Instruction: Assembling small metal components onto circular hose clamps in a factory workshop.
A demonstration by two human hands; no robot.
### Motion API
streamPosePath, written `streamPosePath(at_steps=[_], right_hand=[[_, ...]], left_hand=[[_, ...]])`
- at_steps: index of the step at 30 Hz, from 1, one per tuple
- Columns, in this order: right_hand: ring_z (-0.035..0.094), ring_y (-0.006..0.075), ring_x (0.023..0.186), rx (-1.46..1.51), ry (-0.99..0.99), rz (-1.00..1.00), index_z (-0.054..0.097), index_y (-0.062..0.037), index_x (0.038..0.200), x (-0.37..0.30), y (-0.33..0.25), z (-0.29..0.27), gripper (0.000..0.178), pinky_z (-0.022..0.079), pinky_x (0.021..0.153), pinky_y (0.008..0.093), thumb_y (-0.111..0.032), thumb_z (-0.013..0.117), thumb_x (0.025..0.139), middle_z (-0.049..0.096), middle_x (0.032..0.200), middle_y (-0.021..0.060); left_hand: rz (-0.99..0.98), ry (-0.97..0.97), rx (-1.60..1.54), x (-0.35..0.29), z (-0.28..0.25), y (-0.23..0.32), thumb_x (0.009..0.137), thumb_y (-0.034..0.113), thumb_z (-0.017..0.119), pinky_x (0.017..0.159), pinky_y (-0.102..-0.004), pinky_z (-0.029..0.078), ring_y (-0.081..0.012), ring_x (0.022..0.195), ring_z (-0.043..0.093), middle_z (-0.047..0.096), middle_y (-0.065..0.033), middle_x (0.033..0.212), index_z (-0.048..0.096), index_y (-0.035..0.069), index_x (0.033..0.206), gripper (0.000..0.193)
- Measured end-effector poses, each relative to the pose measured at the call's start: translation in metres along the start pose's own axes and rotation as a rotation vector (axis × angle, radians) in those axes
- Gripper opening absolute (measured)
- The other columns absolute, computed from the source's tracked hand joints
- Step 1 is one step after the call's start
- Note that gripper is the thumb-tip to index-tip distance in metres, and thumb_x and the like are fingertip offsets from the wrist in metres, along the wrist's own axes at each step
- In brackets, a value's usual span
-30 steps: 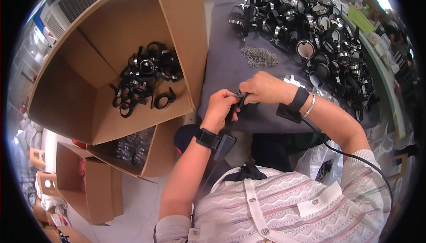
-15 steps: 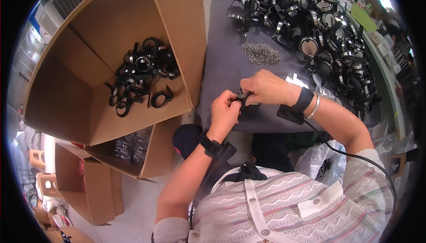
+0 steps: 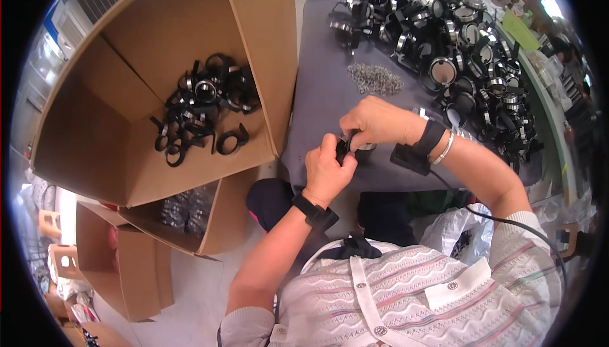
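My left hand (image 3: 327, 168) pinches a small black strapped piece (image 3: 343, 148) over the near-left edge of the grey cloth-covered table (image 3: 317, 80). Fingers of my right hand (image 3: 379, 122) close on the same piece from above and the right. Part of a round silver rim (image 3: 366, 146) shows just under the right hand; the rest is hidden. Beyond my hands lies a small pile of tiny silver metal parts (image 3: 375, 79). A large heap of black-and-silver round pieces with straps (image 3: 442, 71) covers the table's far right.
At left a big open cardboard box (image 3: 146, 163) holds several black ring-shaped pieces (image 3: 206, 90). Below it stand another box with clear plastic-wrapped items (image 3: 189, 210) and a smaller carton (image 3: 136, 271). A black cable (image 3: 501, 221) runs from my right wrist. A green tray (image 3: 520, 28) sits at far right.
My left hand has turned slightly and shifted a little right and down, its fingers more upright around the black piece. My right hand has moved slightly left and up, still on it.
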State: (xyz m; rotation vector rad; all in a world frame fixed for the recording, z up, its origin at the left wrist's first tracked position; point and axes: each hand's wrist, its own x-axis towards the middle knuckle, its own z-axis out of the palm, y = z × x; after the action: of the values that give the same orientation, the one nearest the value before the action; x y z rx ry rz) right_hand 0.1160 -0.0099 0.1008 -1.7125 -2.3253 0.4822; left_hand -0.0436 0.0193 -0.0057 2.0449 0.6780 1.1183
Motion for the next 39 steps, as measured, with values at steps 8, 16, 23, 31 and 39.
streamPosePath(at_steps=[8, 16, 23, 31, 39], right_hand=[[0.057, 0.0247, 0.070, 0.361, 0.547, 0.109, 0.060, -0.0011, 0.080, -0.067, 0.005, 0.055, 0.020, 0.043, 0.061, 0.0350, -0.012, 0.073, 0.070, 0.058, 0.075, 0.0094], [0.057, 0.0297, 0.077, -0.187, 0.682, 0.491, 0.060, 0.0012, 0.086, -0.087, 0.003, 0.073, 0.026, 0.045, 0.066, 0.0389, -0.015, 0.073, 0.071, 0.058, 0.082, 0.0126], [0.058, 0.0305, 0.077, 0.075, 0.817, 0.189, 0.061, -0.0026, 0.094, -0.053, -0.029, 0.075, 0.022, 0.048, 0.067, 0.0392, -0.016, 0.066, 0.078, 0.058, 0.082, 0.0113], [0.060, 0.0256, 0.066, -0.333, 0.852, 0.062, 0.051, -0.0039, 0.072, -0.041, -0.025, 0.083, 0.011, 0.049, 0.053, 0.0352, -0.006, 0.061, 0.068, 0.055, 0.071, 0.0079], [0.060, 0.0241, 0.067, -0.395, 0.768, 0.025, 0.049, -0.0041, 0.074, -0.042, -0.025, 0.078, 0.013, 0.049, 0.055, 0.0348, -0.005, 0.061, 0.068, 0.055, 0.074, 0.0088]], left_hand=[[-0.252, -0.149, -0.414, -0.003, -0.009, -0.003, 0.075, 0.008, 0.068, 0.057, -0.0284, 0.046, -0.0134, 0.059, 0.057, 0.062, -0.0072, 0.069, 0.057, -0.001, 0.094, 0.023], [-0.219, 0.036, -0.261, -0.003, 0.013, 0.015, 0.076, 0.002, 0.068, 0.061, -0.0228, 0.046, -0.0061, 0.067, 0.054, 0.063, -0.0031, 0.076, 0.058, -0.004, 0.097, 0.023], [-0.237, -0.022, -0.203, -0.006, 0.009, 0.021, 0.076, 0.001, 0.069, 0.062, -0.0228, 0.046, -0.0052, 0.069, 0.054, 0.064, -0.0026, 0.077, 0.058, -0.003, 0.098, 0.025], [-0.229, -0.029, -0.354, -0.007, 0.012, 0.013, 0.075, -0.003, 0.068, 0.074, -0.0224, 0.046, -0.0068, 0.082, 0.058, 0.066, -0.0036, 0.089, 0.058, -0.001, 0.098, 0.025], [-0.528, -0.088, -0.633, 0.004, 0.009, 0.009, 0.082, 0.000, 0.058, 0.047, -0.0200, 0.045, -0.0066, 0.062, 0.057, 0.062, -0.0044, 0.074, 0.058, 0.000, 0.089, 0.007]])
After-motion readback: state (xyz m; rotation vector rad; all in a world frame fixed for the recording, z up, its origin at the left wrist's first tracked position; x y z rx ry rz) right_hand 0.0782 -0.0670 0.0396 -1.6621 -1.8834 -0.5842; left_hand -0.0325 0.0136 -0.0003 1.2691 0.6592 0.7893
